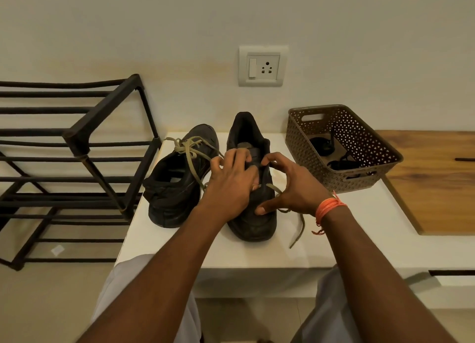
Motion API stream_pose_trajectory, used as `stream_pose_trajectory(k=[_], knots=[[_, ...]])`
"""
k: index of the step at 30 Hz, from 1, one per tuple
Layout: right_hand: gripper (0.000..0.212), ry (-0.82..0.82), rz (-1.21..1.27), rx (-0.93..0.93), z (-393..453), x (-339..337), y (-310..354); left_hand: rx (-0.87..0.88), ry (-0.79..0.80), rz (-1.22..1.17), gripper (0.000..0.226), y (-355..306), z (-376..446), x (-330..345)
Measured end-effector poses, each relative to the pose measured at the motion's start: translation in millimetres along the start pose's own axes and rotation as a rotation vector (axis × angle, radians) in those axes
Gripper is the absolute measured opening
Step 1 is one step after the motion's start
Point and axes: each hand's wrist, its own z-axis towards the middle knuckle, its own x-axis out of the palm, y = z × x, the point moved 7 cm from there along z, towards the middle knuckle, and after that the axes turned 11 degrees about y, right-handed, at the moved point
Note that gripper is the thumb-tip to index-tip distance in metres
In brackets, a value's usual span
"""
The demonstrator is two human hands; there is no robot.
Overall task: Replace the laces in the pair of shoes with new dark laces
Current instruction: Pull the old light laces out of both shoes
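Both arms are bare, with no sleeves to see, all the way from the bottom of the picture up to the hands. The left hand [231, 186] wears nothing: no ring, no band. The right hand [290, 188] has an orange thread band [329, 207] wound many times round the wrist. Some loose orange ends hang down from it with small frayed tips. The person wears light grey trousers [123, 291] on both legs.

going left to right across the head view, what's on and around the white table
black rack → left shoe, pale lace still tied → right shoe with both hands working on it → brown basket → wooden board
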Motion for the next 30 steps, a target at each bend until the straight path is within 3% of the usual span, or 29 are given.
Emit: stream_pose_trajectory(k=[2, 7, 10, 14, 16, 23, 26, 30], knots=[[0.083, 0.003, 0.005, 0.005, 0, 1, -1, -0.07, -0.049, 0.049, 0.024, 7, -1, -8], [0.083, 0.005, -0.016, 0.009, 3, 0, -3, -0.627, -0.38, -0.125, 0.028, 78, -28, -45], [0.083, 0.008, -0.012, 0.004, 4, 1, -1, -0.496, -0.368, -0.183, 0.024, 72, -25, -40], [0.081, 0.005, 0.001, -0.018, 1, 1, 1, -0.078, -0.115, -0.166, 0.037, 17, -6, -15], [0.082, -0.003, 0.01, -0.03, 0, 1, 2, -0.021, -0.038, -0.071, 0.045, 2, -1, -1], [0.082, 0.002, 0.005, -0.034, 2, 1, 1, -0.05, -0.092, -0.05, 0.017, 5, 2, 0], [0.083, -0.001, 0.011, -0.029, 1, 0, 0, -0.068, -0.087, -0.063, 0.015, 7, 3, -2], [0.083, -0.003, 0.023, -0.012, 1, 0, -1, -0.494, -0.327, -0.257, 0.022, 63, -16, -33]])
